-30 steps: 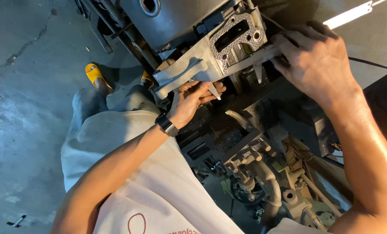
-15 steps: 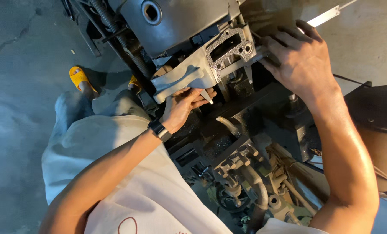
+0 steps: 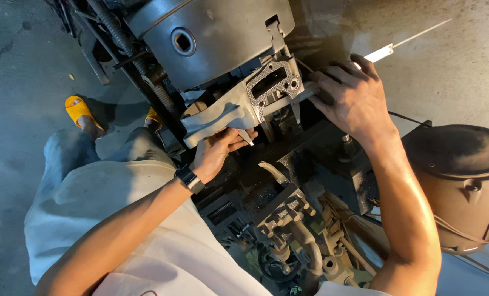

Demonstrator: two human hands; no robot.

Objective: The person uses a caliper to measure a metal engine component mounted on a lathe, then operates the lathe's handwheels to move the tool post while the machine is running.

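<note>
Left hand point(image 3: 216, 153) cupped the grey casting point(image 3: 239, 107) from below, fingers curled; right hand point(image 3: 354, 98) clamped its far end.

— What is the casting point(image 3: 222, 112) made of?
— Matt grey cast metal, with a speckled gasket face point(image 3: 272, 82).
— And the lathe chuck point(image 3: 211, 33)?
— Smooth, dull steel. The brown pot point(image 3: 464, 175) looks glossy, the trousers point(image 3: 113, 219) plain white cloth.

— Any packages, labels, signs or screens around the hands?
— None that I can make out — no package, no label, no sign, no screen near either hand.
</note>
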